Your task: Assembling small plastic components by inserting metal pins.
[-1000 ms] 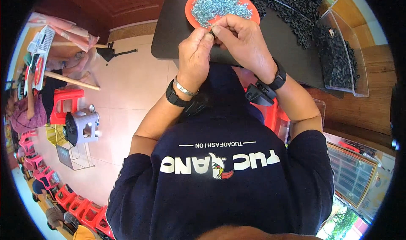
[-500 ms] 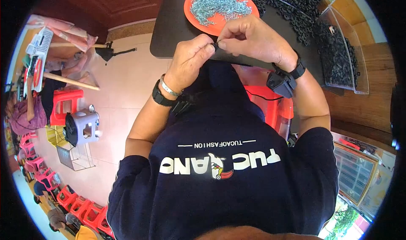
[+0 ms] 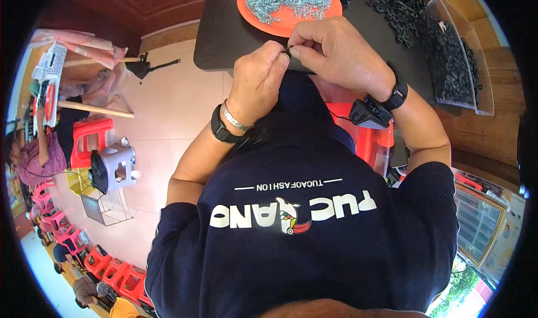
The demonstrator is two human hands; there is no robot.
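Note:
Above the near edge of the dark table (image 3: 221,49), my two hands meet fingertip to fingertip. My left hand (image 3: 259,85) is closed, thumb against bent fingers, on a small black part (image 3: 288,51) that mostly hides behind them. From the other side my right hand (image 3: 343,53) pinches at the same part with thumb and forefinger. Whether a tiny metal piece is also between those fingertips cannot be made out. Just beyond the hands lies a red plate (image 3: 284,19), heaped with small silvery metal pieces (image 3: 288,1) that look like screws.
Loose black parts (image 3: 386,12) spread over the table's far right, beside a clear bin (image 3: 448,74) of similar pieces. A red stool (image 3: 367,144) stands below the table. At the left are a grey-white stool (image 3: 116,166), another red stool (image 3: 89,141) and a seated person (image 3: 42,155).
My view has shifted a little, so the plate and table sit slightly higher and further left. Both hands stay together at the black part, the right fingertips now closed more tightly on it.

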